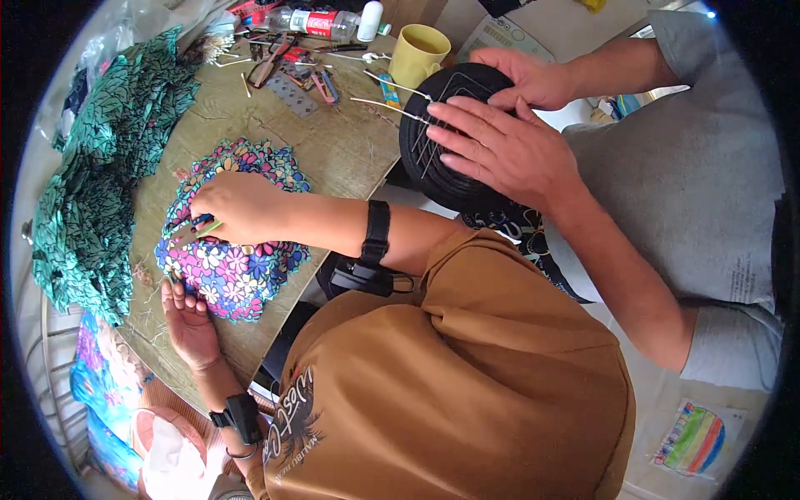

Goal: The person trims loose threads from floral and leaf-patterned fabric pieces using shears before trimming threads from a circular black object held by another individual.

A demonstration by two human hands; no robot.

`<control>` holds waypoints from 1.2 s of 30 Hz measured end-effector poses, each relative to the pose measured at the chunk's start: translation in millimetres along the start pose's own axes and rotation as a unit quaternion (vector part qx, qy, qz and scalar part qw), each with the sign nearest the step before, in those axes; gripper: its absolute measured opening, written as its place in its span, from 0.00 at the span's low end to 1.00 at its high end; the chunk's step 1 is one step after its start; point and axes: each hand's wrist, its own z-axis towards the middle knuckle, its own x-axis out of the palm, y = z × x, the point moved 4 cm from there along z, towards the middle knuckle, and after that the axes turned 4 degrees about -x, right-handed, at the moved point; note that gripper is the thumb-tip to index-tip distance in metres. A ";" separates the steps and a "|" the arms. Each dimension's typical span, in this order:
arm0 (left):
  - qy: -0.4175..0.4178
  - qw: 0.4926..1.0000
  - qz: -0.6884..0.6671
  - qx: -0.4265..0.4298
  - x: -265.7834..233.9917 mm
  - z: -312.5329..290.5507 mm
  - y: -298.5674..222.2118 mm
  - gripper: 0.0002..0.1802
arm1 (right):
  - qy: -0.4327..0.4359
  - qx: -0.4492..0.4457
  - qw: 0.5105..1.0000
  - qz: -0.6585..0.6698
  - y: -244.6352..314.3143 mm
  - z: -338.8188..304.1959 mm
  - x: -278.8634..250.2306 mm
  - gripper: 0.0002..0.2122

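A flower-patterned fabric piece in pink, blue, white and teal lies bunched on the wooden table. Over its middle, my right hand is closed around small thread snips with a yellow-green part showing; the blades point left, just above the cloth. My left hand rests palm up at the near left edge of the fabric, its curled fingers pinching the border. Part of that grip is hidden by the cloth.
Black-and-teal patterned fabric is heaped along the left table edge. Tools, a plastic bottle and a yellow mug stand at the back. On the right, another person's hands touch a black round object with white cords.
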 end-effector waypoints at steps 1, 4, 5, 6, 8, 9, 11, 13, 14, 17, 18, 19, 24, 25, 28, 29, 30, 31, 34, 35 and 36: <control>-0.005 1.000 0.003 0.001 0.6 -0.9 -0.2 0.22 | 0.000 -0.001 1.000 0.001 0.1 0.3 0.6 0.09; -0.017 1.000 0.008 0.006 0.4 -1.6 -1.4 0.21 | -0.061 -0.042 0.997 -0.020 1.2 1.6 -3.8 0.09; -0.022 1.000 0.006 0.002 -0.9 -0.9 -0.8 0.21 | -0.060 -0.044 0.997 -0.019 1.1 3.5 -5.0 0.09; -0.028 1.000 0.005 -0.003 -2.1 -0.8 -0.6 0.21 | -0.057 -0.039 0.997 -0.028 2.1 6.4 -7.4 0.09; -0.037 0.999 0.004 -0.003 0.0 -1.4 -1.8 0.21 | -0.048 -0.031 0.997 -0.046 6.0 12.9 -13.1 0.09; -0.014 1.000 0.028 0.005 6.9 -3.3 -1.7 0.21 | -0.047 -0.035 0.997 -0.044 10.2 16.1 -16.5 0.09; 0.030 0.996 0.076 0.023 22.7 -7.7 -1.1 0.21 | -0.002 0.039 0.999 -0.032 14.7 21.2 -22.0 0.10; 0.005 0.996 0.089 0.015 23.7 -11.4 -0.7 0.21 | 0.028 0.065 0.997 -0.016 18.1 22.3 -21.5 0.10; -0.016 0.995 0.100 0.002 22.4 -13.6 -0.3 0.21 | 0.030 0.075 0.996 -0.024 17.7 23.3 -21.6 0.10; -0.044 0.992 0.120 -0.021 28.2 -14.0 0.1 0.21 | -0.017 0.045 0.999 -0.017 4.0 25.2 -19.9 0.12; -0.042 0.990 0.127 -0.039 29.2 -15.1 1.0 0.21 | -0.015 0.042 0.999 -0.009 2.3 27.2 -21.7 0.13; -0.062 0.989 0.131 -0.028 26.9 -16.9 0.8 0.21 | -0.013 0.040 0.999 -0.001 2.5 26.2 -24.3 0.13; 0.011 0.989 0.124 -0.075 35.9 -16.3 3.2 0.23 | -0.015 0.080 0.995 -0.050 -10.3 19.8 -37.2 0.14; 0.035 0.988 0.122 -0.085 38.2 -17.0 3.8 0.23 | 0.000 0.114 0.992 -0.058 -14.5 18.4 -38.7 0.15; 0.043 0.986 0.133 -0.092 38.9 -17.4 3.0 0.23 | 0.028 0.185 0.979 -0.081 -25.0 11.8 -41.8 0.16; 0.049 0.984 0.139 -0.097 39.4 -17.8 3.2 0.23 | 0.044 0.199 0.977 -0.069 -28.1 8.6 -40.3 0.17; 0.048 0.985 0.138 -0.096 39.5 -18.3 3.1 0.23 | 0.060 0.213 0.973 -0.058 -30.5 5.7 -38.4 0.18; 0.049 0.984 0.138 -0.097 39.9 -18.0 3.6 0.23 | 0.074 0.229 0.970 -0.047 -32.0 3.7 -36.8 0.19; 0.051 0.984 0.137 -0.099 40.2 -18.2 3.4 0.23 | 0.054 0.223 0.973 0.004 -27.1 3.4 -35.8 0.18; 0.050 0.984 0.136 -0.100 40.0 -18.7 2.7 0.22 | 0.044 0.220 0.974 0.030 -24.6 3.4 -35.4 0.18; 0.050 0.984 0.135 -0.102 40.0 -18.3 2.7 0.22 | 0.044 0.220 0.974 0.030 -22.1 3.3 -35.1 0.18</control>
